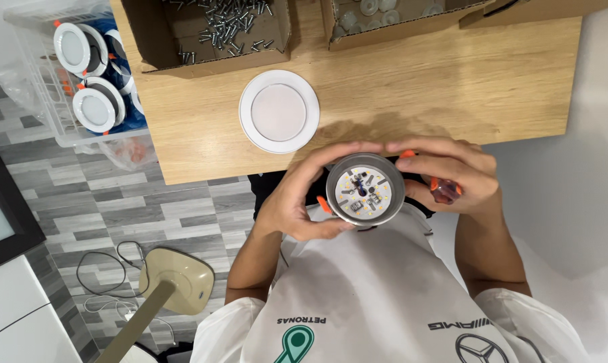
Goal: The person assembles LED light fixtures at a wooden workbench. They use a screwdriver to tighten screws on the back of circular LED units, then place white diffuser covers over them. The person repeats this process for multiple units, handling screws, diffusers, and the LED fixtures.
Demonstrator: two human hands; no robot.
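From the head camera, looking down, the person holds a round lamp body (pixel 365 189) in front of their chest, just past the near edge of the table (pixel 452 87). It is a grey metal cup, open side up, with a white disc of tiny yellow lights and small parts inside. Orange clips stick out at its sides.

The left hand (pixel 297 202) wraps around the lamp body from the left and from under it, fingers (pixel 331 230) closed on its rim. The right hand (pixel 452 176) reaches over the top edge with its fingers, so it is gripping the lamp body too. In its palm it also keeps a small tool with a clear red and orange handle (pixel 445 189), likely a screwdriver.

On the table lies a round white cover (pixel 279 111), well apart from the hands. Behind it stands an open cardboard box of screws (pixel 210 33), and another box with pale round discs (pixel 378 20). To the left, off the table, a clear bin (pixel 82 74) holds more white round lamps.

It looks like the light disc is being set or fixed into the cup. The next move likely calls for holding the cup still with the left hand and turning the tool tip down onto the disc.
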